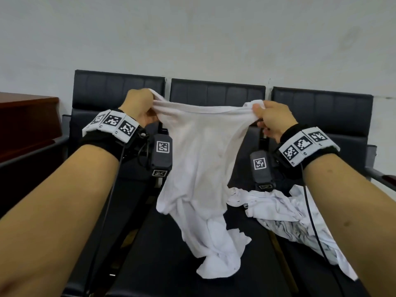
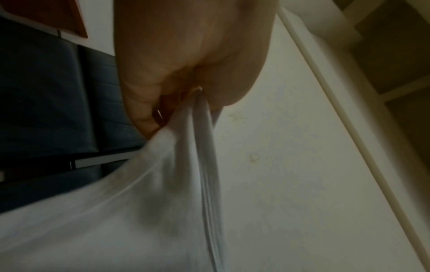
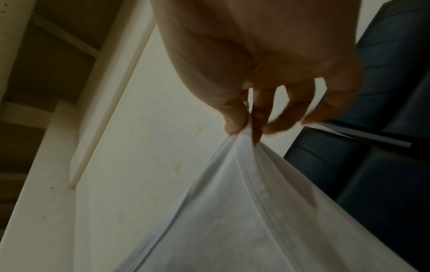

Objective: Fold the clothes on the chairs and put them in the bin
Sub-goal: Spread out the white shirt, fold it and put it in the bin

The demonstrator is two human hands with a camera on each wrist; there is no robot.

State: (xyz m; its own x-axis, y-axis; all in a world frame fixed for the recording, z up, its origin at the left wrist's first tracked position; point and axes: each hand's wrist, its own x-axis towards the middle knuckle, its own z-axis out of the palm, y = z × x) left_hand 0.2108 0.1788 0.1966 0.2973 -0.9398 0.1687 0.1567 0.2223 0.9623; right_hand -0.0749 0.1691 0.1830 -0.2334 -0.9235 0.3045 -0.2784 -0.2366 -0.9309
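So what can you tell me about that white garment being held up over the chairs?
The plain white thin cloth garment looks soft and slightly see-through. Its upper edge is stretched between the left hand and the right hand, each with a pinching grip on one end. The middle sags and narrows downward, and the twisted, crumpled lower end rests on the black padded seat of the middle chair. It hangs unfolded, beside a second crumpled white garment to its right.

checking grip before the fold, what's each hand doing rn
Left hand: grips the plain white cloth garment.
Right hand: pinches its other top corner.
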